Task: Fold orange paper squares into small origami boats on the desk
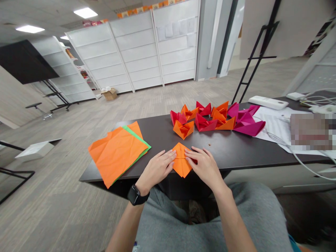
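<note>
A diamond-shaped piece of folded orange paper (182,164) lies at the front edge of the dark table, its lower tip reaching past the edge. A horizontal crease crosses its middle. My left hand (158,167) holds its left corner, fingertips on top and thumb along the side. On the opposite corner, my right hand (205,167) grips the paper between fingers and thumb. Just beyond sits a folded orange paper boat (183,130), part of a cluster with red boats (206,123) and magenta boats (249,124). The undersides of my fingers are hidden.
To the left, orange sheets (119,150) with a green sheet (135,134) among them overhang the table (154,131). White papers (275,117), a white oblong device (268,102) and cables (301,162) occupy the right side. A black stand (256,63) rises behind.
</note>
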Motion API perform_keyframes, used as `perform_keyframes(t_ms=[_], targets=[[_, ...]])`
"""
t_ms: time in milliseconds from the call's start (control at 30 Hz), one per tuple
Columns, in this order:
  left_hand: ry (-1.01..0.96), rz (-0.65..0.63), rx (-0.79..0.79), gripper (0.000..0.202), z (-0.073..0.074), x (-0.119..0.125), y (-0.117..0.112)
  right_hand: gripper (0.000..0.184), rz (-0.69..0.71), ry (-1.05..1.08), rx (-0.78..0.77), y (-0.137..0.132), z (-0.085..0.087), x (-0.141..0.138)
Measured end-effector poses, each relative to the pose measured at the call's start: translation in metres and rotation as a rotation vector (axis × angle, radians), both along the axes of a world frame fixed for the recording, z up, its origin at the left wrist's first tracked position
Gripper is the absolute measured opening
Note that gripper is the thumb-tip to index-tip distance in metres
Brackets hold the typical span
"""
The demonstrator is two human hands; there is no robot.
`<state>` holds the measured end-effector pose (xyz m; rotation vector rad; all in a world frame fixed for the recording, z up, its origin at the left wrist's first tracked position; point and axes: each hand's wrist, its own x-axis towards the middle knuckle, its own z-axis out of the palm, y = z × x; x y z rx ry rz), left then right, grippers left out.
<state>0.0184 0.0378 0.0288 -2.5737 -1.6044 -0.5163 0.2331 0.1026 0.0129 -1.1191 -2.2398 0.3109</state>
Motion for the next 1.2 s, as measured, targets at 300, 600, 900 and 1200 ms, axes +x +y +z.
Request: perform_keyframes(t_ms=[300,600,900,1200], targets=[[0.031,0.1,0.046,0.044,-0.009,-0.016,-0.017,0.032,-0.04,-0.165,0.035,-0.018,0.003,0.015],[-0.013,0.114,0.031,0.043,-0.007,-0.012,-0.017,0.04,-0.057,-0.221,-0.005,-0.02,-0.002,0.034],[-0.145,0.135,0.023,0.028,-0.004,-0.01,-0.012,0.035,-0.117,-0.127,-0.009,-0.018,-0.007,0.029],[-0.579,0.193,-0.063,0.035,-0.006,0.002,0.013,0.027,-0.183,0.086,0.042,-0.012,-0.009,0.017]])
